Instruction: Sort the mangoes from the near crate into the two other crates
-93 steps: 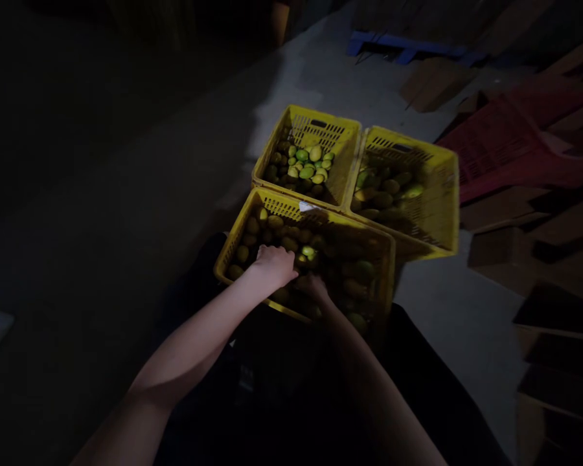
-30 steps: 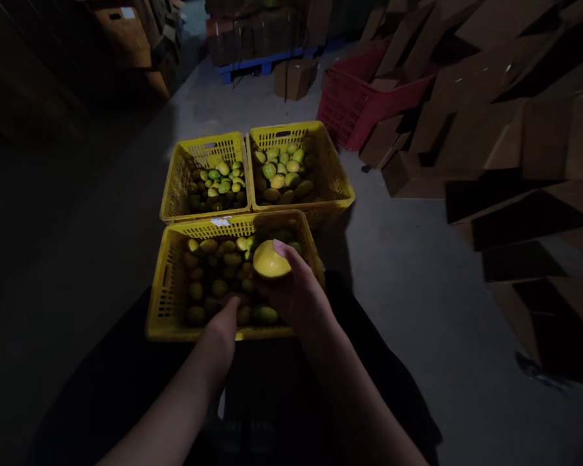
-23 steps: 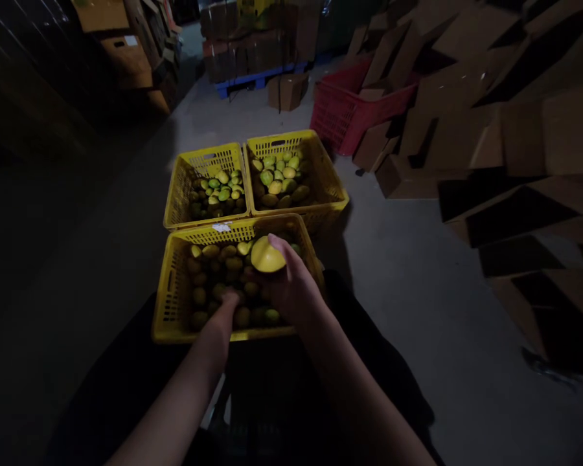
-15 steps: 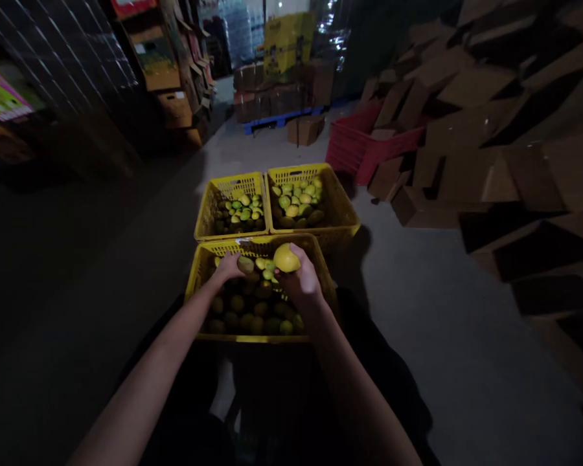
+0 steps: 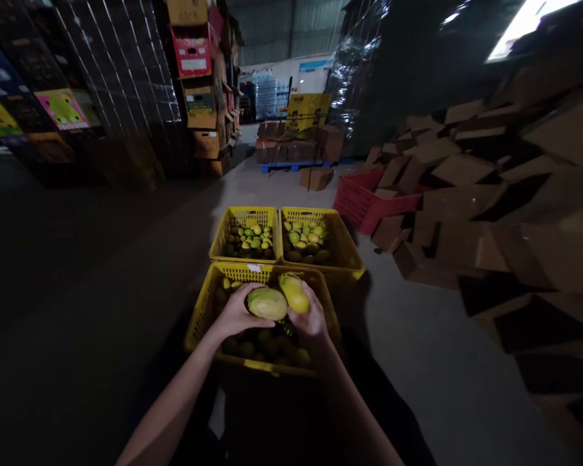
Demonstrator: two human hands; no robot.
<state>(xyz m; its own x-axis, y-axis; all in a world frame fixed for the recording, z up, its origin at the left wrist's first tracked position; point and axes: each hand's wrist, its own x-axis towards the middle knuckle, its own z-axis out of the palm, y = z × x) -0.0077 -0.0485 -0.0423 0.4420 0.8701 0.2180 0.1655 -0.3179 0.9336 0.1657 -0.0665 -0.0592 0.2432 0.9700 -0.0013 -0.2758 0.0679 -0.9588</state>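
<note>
Dim warehouse with a wide grey concrete floor (image 5: 408, 323). At right, a tumbled heap of brown cardboard boxes (image 5: 466, 169), with a red plastic crate (image 5: 352, 200) beside its left edge. Low in view, a person's dark-clothed legs (image 5: 379, 388), to either side of a rectangular yellow plastic crate with slotted walls (image 5: 205, 309), probably to keep its near edge within easy reach. Inside it, rounded green-and-yellow fruits (image 5: 246, 349), mostly lost in shadow. Along its far edge, two more crates set side by side, likely for reaching into over the near one: a far-left yellow plastic crate (image 5: 221, 233) with small green and yellow fruits (image 5: 255, 243), and a far-right yellow plastic crate (image 5: 342, 243) with larger greenish-yellow fruits (image 5: 308, 238) toward its left edge.

Above the middle of the near crate, two bare hands, both full. In the left hand (image 5: 238, 314), a smooth pale-green oval fruit (image 5: 267, 303), lying lengthwise, gripped by its left end between fingers and thumb, apparently for a firm hold on a rounded skin. In the right hand (image 5: 313, 318), an oblong yellow fruit (image 5: 296, 296), tilted toward the crate's far edge and cupped from the right. Held side by side, perhaps to catch light above the shadowed crate; contact between them impossible to tell. Smallest, at the near crate's far edge: a white paper label (image 5: 254, 267).
</note>
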